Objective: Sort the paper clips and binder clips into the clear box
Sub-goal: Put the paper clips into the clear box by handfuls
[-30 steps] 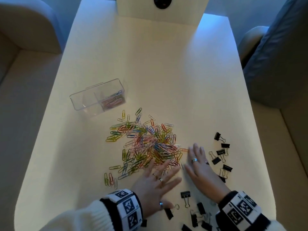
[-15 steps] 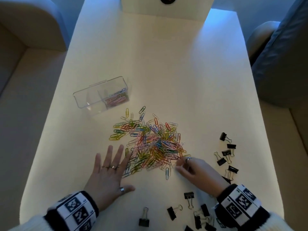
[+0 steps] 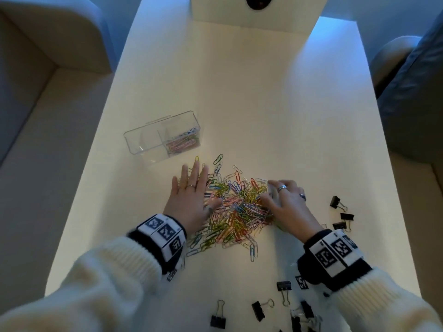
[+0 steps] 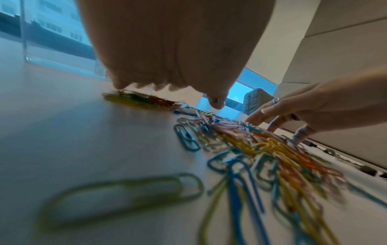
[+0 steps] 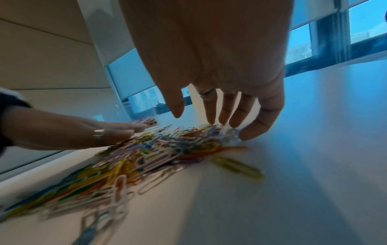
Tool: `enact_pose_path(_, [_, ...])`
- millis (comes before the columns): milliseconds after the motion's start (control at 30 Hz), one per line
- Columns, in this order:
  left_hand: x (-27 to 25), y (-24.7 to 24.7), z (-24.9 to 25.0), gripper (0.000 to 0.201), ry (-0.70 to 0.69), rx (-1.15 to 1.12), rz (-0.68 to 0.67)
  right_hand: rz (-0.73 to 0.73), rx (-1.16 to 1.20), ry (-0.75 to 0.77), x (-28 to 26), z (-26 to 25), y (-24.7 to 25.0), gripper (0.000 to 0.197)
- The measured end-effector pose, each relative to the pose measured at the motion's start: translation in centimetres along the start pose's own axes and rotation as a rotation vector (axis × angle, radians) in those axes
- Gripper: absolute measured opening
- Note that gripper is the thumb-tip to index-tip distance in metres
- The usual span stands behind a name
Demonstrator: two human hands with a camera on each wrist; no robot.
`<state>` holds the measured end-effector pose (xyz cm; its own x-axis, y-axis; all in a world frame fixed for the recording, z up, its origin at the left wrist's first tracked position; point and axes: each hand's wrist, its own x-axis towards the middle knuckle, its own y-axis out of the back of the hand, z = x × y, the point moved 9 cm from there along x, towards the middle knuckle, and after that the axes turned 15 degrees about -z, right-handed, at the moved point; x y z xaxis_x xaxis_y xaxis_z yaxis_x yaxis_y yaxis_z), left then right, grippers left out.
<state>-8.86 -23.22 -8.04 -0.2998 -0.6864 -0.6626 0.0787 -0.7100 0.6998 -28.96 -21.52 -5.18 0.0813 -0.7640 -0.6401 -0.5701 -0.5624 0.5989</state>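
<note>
A heap of coloured paper clips (image 3: 236, 208) lies mid-table. My left hand (image 3: 189, 195) lies flat with straight fingers on the heap's left edge, thumb in among the clips. My right hand (image 3: 281, 197) touches the heap's right edge with spread, slightly bent fingers and holds nothing. The clear box (image 3: 143, 142) stands just beyond the left hand; its right compartment holds paper clips, its left one looks bare. Black binder clips lie right of the heap (image 3: 340, 212) and along the near edge (image 3: 284, 287). The right wrist view shows fingertips (image 5: 211, 116) resting on the clips (image 5: 167, 149).
The white table (image 3: 239, 92) stretches bare behind the heap up to a white upright panel (image 3: 259, 17). Upholstered seats flank the table, one on the left (image 3: 36, 68) and one on the right (image 3: 412, 104). Loose paper clips (image 4: 117, 192) lie near my left wrist.
Both hands have slid forward along the sides of the heap, the left from its near-left corner to its far-left edge. The clips sit closer together than before.
</note>
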Motion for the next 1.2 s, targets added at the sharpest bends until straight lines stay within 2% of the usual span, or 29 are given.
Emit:
enact_pose_path(100, [0.7, 0.2, 1.2, 0.081, -0.059, -0.062, -0.034, -0.064, 0.010, 0.115, 0.2, -2.0, -1.9, 0.052])
enact_pose_path(167, [0.1, 0.4, 2.1, 0.077, -0.129, -0.111, -0.032, -0.045, 0.052, 0.142, 0.1, -2.3, -2.0, 0.054])
enact_pose_path(233, [-0.2, 1.1, 1.9, 0.072, -0.149, -0.153, 0.018, -0.017, 0.051, 0.117, 0.2, -1.8, -1.6, 0.066])
enact_pose_path(300, [0.1, 2.1, 1.3, 0.069, -0.131, -0.163, 0.061, -0.052, -0.030, 0.080, 0.4, -1.4, -1.9, 0.083])
enact_pose_path(367, [1.0, 2.5, 1.1, 0.068, -0.116, -0.133, 0.049, -0.096, -0.093, 0.070, 0.6, -1.4, -2.5, 0.090])
enact_pose_path(467, [1.6, 1.8, 2.3, 0.065, -0.190, -0.011, -0.044, -0.097, -0.104, 0.092, 0.6, -1.7, -3.1, 0.083])
enact_pose_path(567, [0.4, 1.6, 3.4, 0.060, -0.310, -0.081, -0.094, -0.052, -0.082, 0.134, 0.5, -1.9, -3.2, 0.067])
enact_pose_path(667, [-1.2, 4.6, 2.9, 0.058, -0.365, -0.128, 0.081, -0.054, -0.040, 0.167, 0.7, -2.2, -3.1, 0.051])
enact_pose_path(733, [-2.3, 7.4, 2.4, 0.062, -0.388, -0.084, 0.236, -0.062, -0.012, 0.182, 0.9, -2.3, -2.9, 0.040])
enact_pose_path(800, [-3.1, 10.2, 1.7, 0.055, -0.397, -0.025, 0.390, -0.047, -0.009, 0.203, 1.0, -2.5, -2.6, 0.031])
enact_pose_path(900, [-3.7, 13.9, -0.1, 0.038, -0.329, -0.035, 0.546, -0.037, -0.003, 0.198, 1.0, -2.7, -2.1, 0.025])
enact_pose_path(967, [-4.0, 15.4, -1.5, 0.043, -0.298, -0.050, 0.614, -0.031, 0.002, 0.185, 0.9, -2.8, -1.7, 0.025])
enact_pose_path(1033, [-3.8, 16.3, -3.0, 0.051, -0.215, -0.052, 0.622, -0.023, 0.022, 0.169, 0.8, -2.6, -1.4, 0.023])
enact_pose_path(1067, [-3.2, 16.3, -4.0, 0.055, -0.142, -0.064, 0.573, -0.020, 0.036, 0.160, 0.8, -2.4, -1.3, 0.022])
enact_pose_path(1133, [-1.6, 15.3, -5.9, 0.075, 0.008, -0.082, 0.392, -0.012, 0.065, 0.150, 0.6, -2.2, -1.0, 0.020])
enact_pose_path(1200, [-0.6, 14.0, -7.1, 0.090, 0.084, -0.101, 0.246, 0.020, 0.092, 0.172, 0.4, -2.3, -0.3, 0.018])
